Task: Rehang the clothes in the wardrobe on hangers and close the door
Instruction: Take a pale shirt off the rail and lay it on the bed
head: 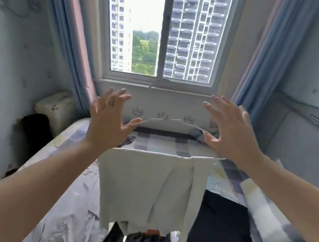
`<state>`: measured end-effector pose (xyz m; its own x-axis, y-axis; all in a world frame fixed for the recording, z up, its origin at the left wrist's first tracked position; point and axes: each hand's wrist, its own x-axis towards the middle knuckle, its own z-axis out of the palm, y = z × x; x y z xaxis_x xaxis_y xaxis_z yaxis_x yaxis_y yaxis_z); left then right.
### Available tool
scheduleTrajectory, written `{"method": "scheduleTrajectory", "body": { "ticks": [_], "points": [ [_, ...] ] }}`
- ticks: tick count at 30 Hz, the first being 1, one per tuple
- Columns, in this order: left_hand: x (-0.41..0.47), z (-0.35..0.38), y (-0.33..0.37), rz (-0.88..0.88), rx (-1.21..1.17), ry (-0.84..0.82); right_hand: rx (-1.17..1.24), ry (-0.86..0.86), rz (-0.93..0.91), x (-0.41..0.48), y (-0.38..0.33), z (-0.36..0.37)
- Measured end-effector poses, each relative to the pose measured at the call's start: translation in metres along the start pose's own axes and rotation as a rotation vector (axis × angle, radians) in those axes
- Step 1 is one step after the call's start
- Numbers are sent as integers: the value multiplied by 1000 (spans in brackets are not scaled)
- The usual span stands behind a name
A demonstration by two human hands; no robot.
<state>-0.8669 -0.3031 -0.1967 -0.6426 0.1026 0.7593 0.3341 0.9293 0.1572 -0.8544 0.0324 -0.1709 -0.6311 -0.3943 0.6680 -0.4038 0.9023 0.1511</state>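
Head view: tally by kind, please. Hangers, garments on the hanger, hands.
hanger: 1
pale garment draped over its bar: 1
hands: 2, the left hand and the right hand, both with fingers spread
Total: 4

Daylight pours through the window, its sky blown out white; the room is softly lit. Wide-angle distortion bows the curtains at the edges; the lower right corner smears, perhaps motion blur.
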Motion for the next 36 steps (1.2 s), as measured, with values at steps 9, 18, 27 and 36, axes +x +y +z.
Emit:
{"method": "scheduleTrajectory", "body": {
  "ticks": [9, 18, 27, 36],
  "points": [
    [26, 99, 84, 186, -275, -81, -197, -47, 257, -77, 60, -40],
    [36, 196, 170, 167, -420, -235, -195, -127, 402, -120, 145, -35],
    [11, 351, 239, 16, -398, -503, -18, -365, 501, -188, 281, 93],
    [-54, 492, 275, -317, -138, -986, 251, -739, 630, -262, 360, 271]
  ]
}}
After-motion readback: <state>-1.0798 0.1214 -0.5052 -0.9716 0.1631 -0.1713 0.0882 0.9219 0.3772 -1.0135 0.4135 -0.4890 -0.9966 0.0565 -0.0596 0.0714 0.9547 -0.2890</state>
